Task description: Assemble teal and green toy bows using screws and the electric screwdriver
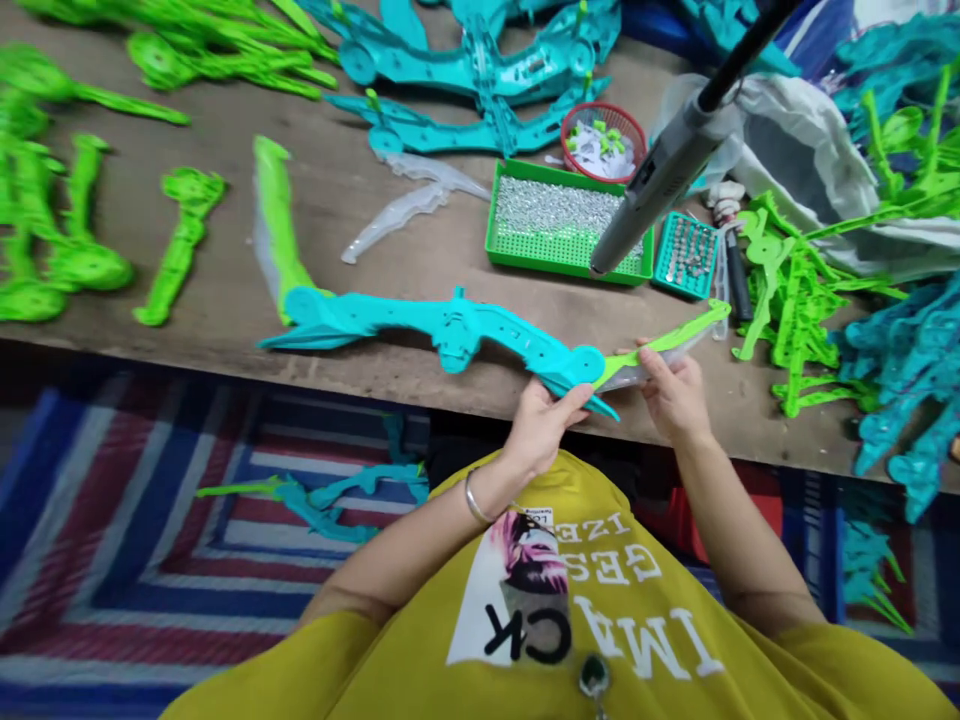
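Left hand [536,430] clasped around the turquoise plastic bow frame [450,325] near its right end, right hand [671,395] gripping the lime-green limb [660,345] joined there, both over the front edge of the wooden worktop [225,230]. Farther along the frame, a second green limb [277,225] at the other end. Just beyond, a green tray of silver studs [559,220].
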`<state>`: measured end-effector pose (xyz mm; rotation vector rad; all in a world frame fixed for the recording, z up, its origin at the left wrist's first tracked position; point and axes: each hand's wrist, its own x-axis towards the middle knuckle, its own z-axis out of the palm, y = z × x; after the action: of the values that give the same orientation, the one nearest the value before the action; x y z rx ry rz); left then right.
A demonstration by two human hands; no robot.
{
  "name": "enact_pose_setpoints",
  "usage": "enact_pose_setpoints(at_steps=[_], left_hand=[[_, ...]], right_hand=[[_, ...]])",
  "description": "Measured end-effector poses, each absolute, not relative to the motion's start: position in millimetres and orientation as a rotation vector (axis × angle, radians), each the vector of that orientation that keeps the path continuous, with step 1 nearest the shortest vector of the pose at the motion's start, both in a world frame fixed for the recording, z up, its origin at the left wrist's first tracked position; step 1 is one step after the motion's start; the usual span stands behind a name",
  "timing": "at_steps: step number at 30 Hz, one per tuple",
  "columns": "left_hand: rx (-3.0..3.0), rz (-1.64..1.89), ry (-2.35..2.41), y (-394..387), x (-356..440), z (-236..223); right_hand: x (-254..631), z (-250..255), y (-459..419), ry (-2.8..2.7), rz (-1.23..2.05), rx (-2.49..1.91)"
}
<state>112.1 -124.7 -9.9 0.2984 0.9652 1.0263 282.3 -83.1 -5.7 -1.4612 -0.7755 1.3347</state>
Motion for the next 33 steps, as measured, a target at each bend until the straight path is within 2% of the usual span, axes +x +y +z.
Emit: enact_pose_setpoints(at_steps=[4,7,8,10,12,13,15,18,22,25,29,33], left_hand=[[0.366,0.782,0.894,-131.8,93.6,-12.4],[0.449,0.694,0.955,-142.3,60.9,-15.3],[0.459,0.756,1.011,-144.6,48.8,-16.7],[0.439,0.992,1.164,-145.1,24.8,-19.9],[0.380,1.281,1.304,-139.5,3.0,-23.3],[0.344,1.412,1.344,-134.9,-6.8,-24.9],[0.273,1.612,1.360,-124.3,-23.6,-27.8],[0.191,1.718,1.318,-110.3,-41.6,-30.7],[0.099,1.688,1.267,-101.7,-54.0,-30.7],[0.057,1.637,1.186,-98.6,-59.3,-27.5],[-0.038,1.683,1.104,-94.3,-61.9,-19.1],[-0.070,1.701,1.079,-94.9,-48.9,-5.4]], right_hand=[[309.6,-6.6,-75.2,-0.773,1.266,-1.667],[337.6,-1.6,-79.9,-1.063,1.231,-2.078],[344.6,2.3,-81.5,-1.262,1.096,-2.243],[347.9,12.1,-82.2,-1.644,0.592,-2.455],[331.6,21.8,-77.9,-1.863,0.216,-2.393],[316.1,25.2,-73.6,-1.941,0.173,-2.273],[275.0,27.2,-60.6,-2.130,0.305,-1.889],[211.4,17.0,-33.4,-2.480,0.549,-1.327],[168.3,-6.3,-6.5,-2.576,0.810,-1.170],[168.6,-12.7,-9.6,-2.524,0.847,-1.056],[181.7,7.9,-26.4,-2.556,0.850,-0.974],[176.9,43.8,-19.4,-2.490,1.043,-0.914]])
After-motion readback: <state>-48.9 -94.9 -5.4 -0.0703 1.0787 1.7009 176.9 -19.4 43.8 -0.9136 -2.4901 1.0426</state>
